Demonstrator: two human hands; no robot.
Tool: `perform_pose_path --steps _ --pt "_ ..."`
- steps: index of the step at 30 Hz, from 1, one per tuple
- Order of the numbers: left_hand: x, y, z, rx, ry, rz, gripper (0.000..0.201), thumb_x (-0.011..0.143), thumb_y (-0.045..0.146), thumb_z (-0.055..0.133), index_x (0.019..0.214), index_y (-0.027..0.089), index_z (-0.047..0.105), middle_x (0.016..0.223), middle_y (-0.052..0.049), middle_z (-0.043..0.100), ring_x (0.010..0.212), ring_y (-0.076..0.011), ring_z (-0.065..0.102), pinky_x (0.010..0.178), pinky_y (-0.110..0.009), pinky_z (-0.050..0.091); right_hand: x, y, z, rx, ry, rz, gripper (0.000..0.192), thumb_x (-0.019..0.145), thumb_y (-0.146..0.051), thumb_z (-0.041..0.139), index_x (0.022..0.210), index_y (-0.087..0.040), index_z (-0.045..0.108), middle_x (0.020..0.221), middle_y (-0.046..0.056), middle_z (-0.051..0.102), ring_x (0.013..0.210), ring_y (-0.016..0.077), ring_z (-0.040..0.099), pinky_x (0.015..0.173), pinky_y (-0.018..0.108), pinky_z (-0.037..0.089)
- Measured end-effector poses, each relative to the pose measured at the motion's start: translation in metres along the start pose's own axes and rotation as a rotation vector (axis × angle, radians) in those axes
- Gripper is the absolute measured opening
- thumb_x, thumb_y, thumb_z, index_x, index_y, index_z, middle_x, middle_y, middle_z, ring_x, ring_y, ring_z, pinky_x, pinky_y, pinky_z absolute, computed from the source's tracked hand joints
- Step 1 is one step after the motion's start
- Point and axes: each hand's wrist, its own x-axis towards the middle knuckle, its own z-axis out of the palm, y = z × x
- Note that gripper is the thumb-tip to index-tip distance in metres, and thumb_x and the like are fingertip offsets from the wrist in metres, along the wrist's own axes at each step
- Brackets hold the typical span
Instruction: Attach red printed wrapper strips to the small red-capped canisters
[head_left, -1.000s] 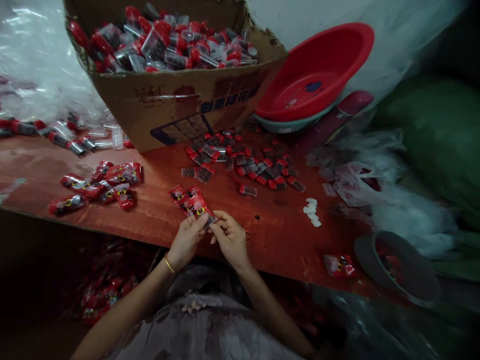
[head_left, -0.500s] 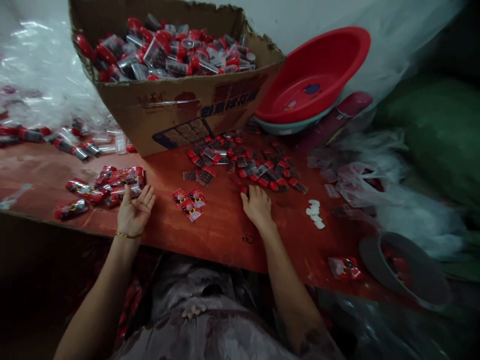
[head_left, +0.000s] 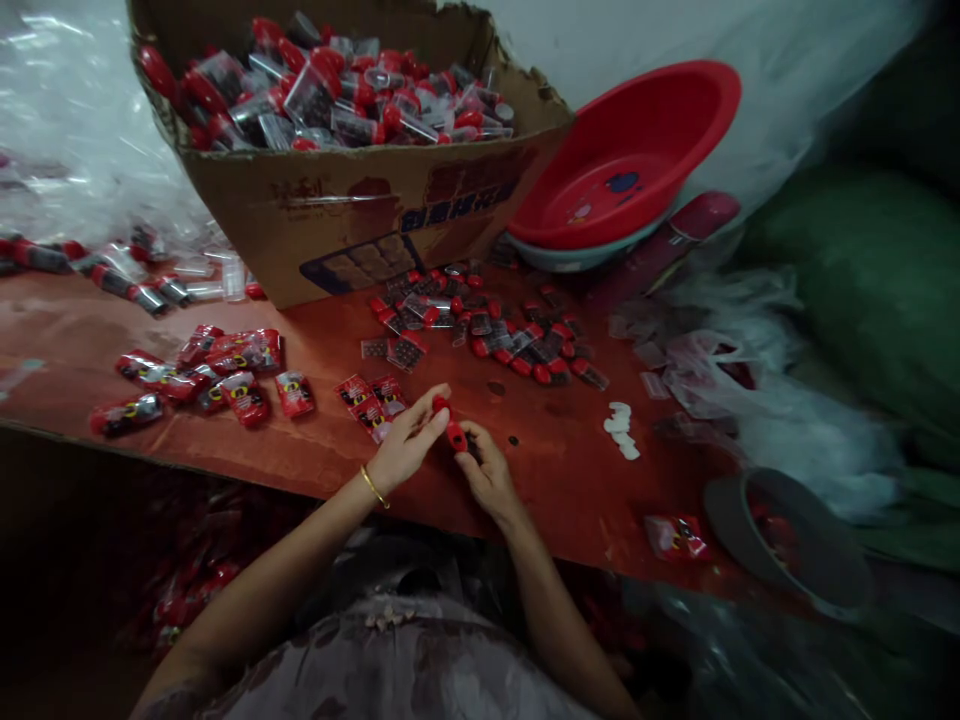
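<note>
A red-stained tabletop point(head_left: 585, 510) in dim light, a pale wall behind it, and beyond both hands a cardboard box point(head_left: 352, 195) heaped with red-ended tubes. Now to the middle: the left hand point(head_left: 409, 440) has thumb and fingers pinched on a red piece point(head_left: 456, 437), and the right hand point(head_left: 487, 475) grips its lower end. One part or two in there? The fingers hide too much to tell.

Here's the danger: it's small and looks smooth, it's up in the air, and only fingertips have it. Should one hand let go or twist too hard, it could pop loose, and the tabletop's front edge runs close below the wrists. Over that edge, down among the packs point(head_left: 199, 600) in the dark, it'd be hard to find.

Just beside the left hand, red cards point(head_left: 367, 408) lie overlapping; a careless wrist could sweep them askew, or thin sheets might stick together and come up as two. Further left, a pack point(head_left: 295, 394) sits just beside the heap, and a wide elbow might scatter it. Ahead of the right hand, loose tubes point(head_left: 525, 345) crowd together: pull from the bottom and they could roll. Off to its right, white pieces point(head_left: 621, 432) lie well clear.
</note>
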Motion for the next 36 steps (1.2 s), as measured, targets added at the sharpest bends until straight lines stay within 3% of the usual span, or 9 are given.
perform_pose_path --steps 4,10,15,20,24,27,29,32,36 --pt "-0.011 -0.001 0.006 0.064 -0.138 0.157 0.042 0.09 0.043 0.037 0.113 0.02 0.064 0.128 -0.008 0.058 0.124 -0.022 0.047 0.108 -0.038 0.03 -0.006 -0.015 0.018 0.2 0.115 0.098 0.039 0.088 -0.049 0.038 0.106 -0.02 0.056 0.094 0.005 0.065 0.085 0.0181 0.061 0.076 0.03 0.049" --pt "-0.034 -0.005 0.011 0.442 -0.119 0.34 0.044 0.093 0.032 0.029 0.132 0.022 0.047 0.14 -0.007 0.045 0.132 -0.0189 0.036 0.112 -0.042 0.02 -0.004 -0.029 0.034 0.349 0.325 0.327 0.056 0.09 -0.056 0.017 0.079 -0.021 0.06 0.069 0.004 0.064 0.068 0.0186 0.061 0.062 0.03 0.05" --pt "-0.04 0.002 0.014 0.732 -0.136 0.445 0.042 0.09 0.024 0.035 0.129 0.018 0.049 0.131 -0.011 0.054 0.127 -0.0189 0.043 0.111 -0.041 0.021 -0.011 -0.035 0.033 0.266 0.304 0.216 0.049 0.085 -0.061 0.033 0.063 -0.022 0.053 0.056 0.0 0.052 0.053 0.0143 0.049 0.051 0.026 0.043" --pt "-0.042 -0.006 0.012 0.677 -0.132 0.369 0.038 0.088 0.027 0.042 0.122 0.017 0.056 0.122 -0.012 0.061 0.122 -0.0219 0.049 0.11 -0.042 0.023 -0.014 -0.034 0.035 0.349 0.267 0.237 0.045 0.083 -0.052 0.045 0.053 -0.019 0.047 0.049 -0.004 0.042 0.048 0.0097 0.039 0.047 0.023 0.037" --pt "-0.041 -0.012 0.011 0.249 0.004 0.123 0.039 0.09 0.037 0.037 0.114 0.019 0.063 0.119 -0.01 0.063 0.112 -0.023 0.056 0.1 -0.039 0.039 -0.009 -0.035 0.032 0.457 0.187 0.268 0.038 0.084 -0.05 0.047 0.065 -0.019 0.06 0.056 -0.002 0.053 0.049 0.0109 0.046 0.048 0.023 0.041" --pt "-0.038 -0.01 0.009 0.03 0.072 -0.013 0.042 0.085 0.04 0.049 0.119 0.018 0.059 0.104 -0.009 0.068 0.09 -0.0212 0.064 0.082 -0.034 0.049 0.0 -0.04 0.022 0.556 0.12 0.274 0.047 0.082 -0.06 0.042 0.081 -0.02 0.065 0.064 0.002 0.062 0.052 0.0139 0.054 0.048 0.026 0.045" --pt "-0.037 -0.007 0.006 0.094 0.025 0.012 0.044 0.08 0.036 0.058 0.121 0.019 0.058 0.101 -0.008 0.069 0.087 -0.0204 0.064 0.082 -0.034 0.049 0.005 -0.042 0.019 0.604 0.076 0.318 0.059 0.081 -0.068 0.035 0.08 -0.019 0.067 0.064 0.004 0.065 0.055 0.0167 0.059 0.051 0.029 0.048" --pt "-0.033 -0.004 -0.002 0.319 -0.04 0.173 0.037 0.079 0.03 0.06 0.115 0.021 0.062 0.118 -0.009 0.064 0.11 -0.0231 0.057 0.099 -0.038 0.04 0.008 -0.041 0.023 0.639 0.037 0.39 0.062 0.08 -0.07 0.033 0.075 -0.019 0.068 0.062 0.004 0.066 0.063 0.0191 0.063 0.059 0.032 0.051" --pt "-0.028 -0.006 -0.006 0.546 -0.118 0.277 0.03 0.081 0.028 0.058 0.11 0.023 0.063 0.122 -0.01 0.061 0.119 -0.0231 0.051 0.104 -0.043 0.034 0.005 -0.033 0.037 0.648 0.165 0.391 0.06 0.082 -0.066 0.031 0.084 -0.019 0.067 0.074 0.005 0.069 0.075 0.0199 0.065 0.071 0.034 0.051"
